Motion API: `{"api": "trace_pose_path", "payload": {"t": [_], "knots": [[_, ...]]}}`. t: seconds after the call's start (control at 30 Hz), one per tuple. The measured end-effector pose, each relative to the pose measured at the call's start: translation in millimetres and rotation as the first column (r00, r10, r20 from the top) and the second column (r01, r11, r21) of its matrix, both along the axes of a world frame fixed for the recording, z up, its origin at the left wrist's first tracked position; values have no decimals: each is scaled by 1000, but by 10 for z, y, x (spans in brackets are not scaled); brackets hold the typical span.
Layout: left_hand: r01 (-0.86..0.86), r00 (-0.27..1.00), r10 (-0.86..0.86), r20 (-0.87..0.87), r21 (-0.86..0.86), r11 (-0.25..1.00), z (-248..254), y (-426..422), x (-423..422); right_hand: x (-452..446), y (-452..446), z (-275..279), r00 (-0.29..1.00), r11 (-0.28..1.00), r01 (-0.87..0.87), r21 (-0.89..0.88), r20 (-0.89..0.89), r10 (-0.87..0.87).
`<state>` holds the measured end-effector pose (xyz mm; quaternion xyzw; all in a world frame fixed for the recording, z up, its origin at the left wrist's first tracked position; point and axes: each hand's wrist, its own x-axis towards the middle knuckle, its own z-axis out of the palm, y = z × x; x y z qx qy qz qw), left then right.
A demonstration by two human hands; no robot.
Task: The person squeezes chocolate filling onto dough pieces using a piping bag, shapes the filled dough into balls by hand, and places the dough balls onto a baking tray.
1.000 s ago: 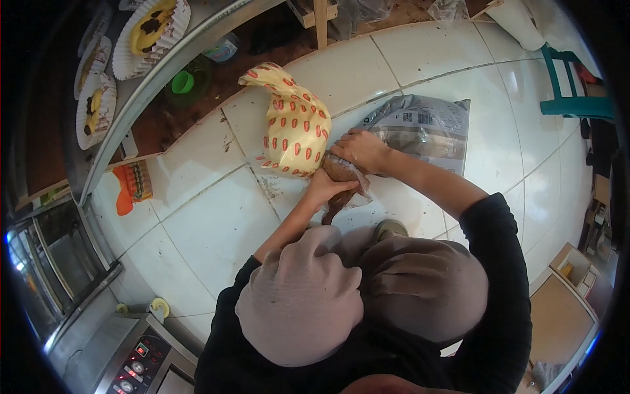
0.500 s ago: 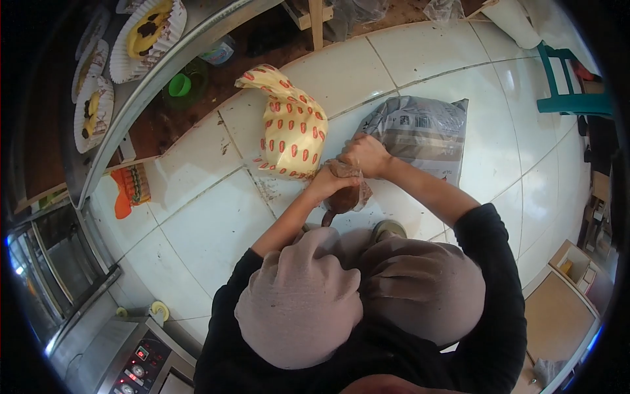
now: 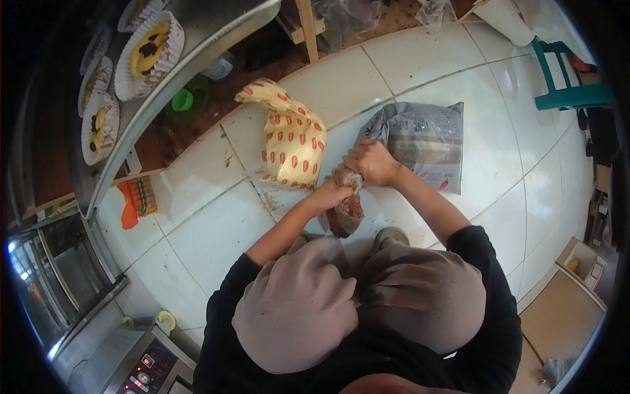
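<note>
Left hand (image 3: pixel 330 197) grips clear bag (image 3: pixel 355 182), brown contents (image 3: pixel 345 222) inside

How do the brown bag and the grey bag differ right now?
The brown bag is gripped by the left hand; the grey bag lies on the floor.
The brown bag is much smaller than the grey bag.
The brown bag shows no print; the grey bag is printed.
Both look like plastic.

Black top (image 3: pixel 420 362) at six o'clock, sleeves (image 3: pixel 502 295) ending near the elbows; mauve trousers (image 3: pixel 295 305) (softly creased); olive shoe (image 3: pixel 392 234) at four.
</note>
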<state>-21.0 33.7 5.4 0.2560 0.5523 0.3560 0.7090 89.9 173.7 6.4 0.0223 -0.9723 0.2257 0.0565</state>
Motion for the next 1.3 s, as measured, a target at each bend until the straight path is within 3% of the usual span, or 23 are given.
{"api": "trace_pose_path", "payload": {"t": [0.07,0.2,0.3,0.4,0.47,0.5,0.53,0.57,0.63,0.67,0.73,0.77,0.8,0.83,0.87,0.93,0.97,1.03,1.17,1.2,1.23,1.27,1.3], "knots": [[123,992,-123,-26,-11,992,-36,-2,-26,39,33,115,997,998,54,-12,-55,-54],[83,987,-70,-145,82,993,531,177,-62,141,144,323,953,974,226,-28,-201,-227],[201,971,-165,-173,217,955,912,419,-167,96,337,569,874,923,368,-109,-299,-383],[288,921,-177,-348,298,910,1219,646,-308,43,633,845,650,787,598,-151,-484,-586],[582,654,234,-719,676,452,1224,616,-497,-108,937,995,350,451,600,-661,-290,-891],[298,875,104,-473,695,654,1251,516,-600,-205,1159,1071,193,396,647,-652,-363,-912],[30,987,61,-147,550,835,1301,447,-664,-307,1378,1038,46,313,660,-683,-379,-924],[44,986,49,-157,540,840,1396,482,-668,-391,1601,930,-1,242,708,-664,-344,-939],[-563,827,483,289,450,694,1594,542,-683,-555,2101,448,-63,151,741,-654,-291,-955],[-548,836,480,265,448,706,1481,515,-718,-628,2380,78,37,181,831,-526,-272,-961],[-406,698,653,-292,590,698,1231,455,-797,-751,2295,89,128,216,887,-409,-231,-965],[-397,693,653,-306,594,700,1224,477,-789,-716,2051,303,219,308,846,-435,-244,-945],[-511,719,689,-92,601,614,1308,556,-709,-659,1715,634,309,398,797,-454,-260,-915],[-627,705,697,132,575,526,1342,612,-672,-567,1364,894,499,448,613,-651,-121,-858],[-672,683,711,169,526,521,1321,621,-671,-453,1036,1104,685,407,407,-818,-23,-729],[-683,674,717,178,521,512,1206,602,-647,-247,657,1333,874,-46,272,-961,267,-405],[-683,674,714,188,528,505,1167,599,-608,-207,603,1301,869,-54,283,-958,279,-409],[-695,658,730,183,520,497,1171,651,-509,-138,545,1224,942,-528,172,-832,295,-158],[-593,754,629,190,608,528,1398,788,-420,51,623,1557,905,-627,147,-765,360,-227],[-583,768,611,192,602,545,1599,797,-360,179,641,1834,883,-593,15,-805,289,-371],[-392,814,580,-27,712,583,1849,800,-300,300,661,2081,837,-536,-116,-836,207,-506],[-173,804,539,-251,769,616,2115,804,-234,454,680,2278,815,-412,-333,-848,-39,-578],[-156,820,512,-255,761,629,2378,828,-168,499,614,2561,797,-410,-343,-845,-31,-603]]}}
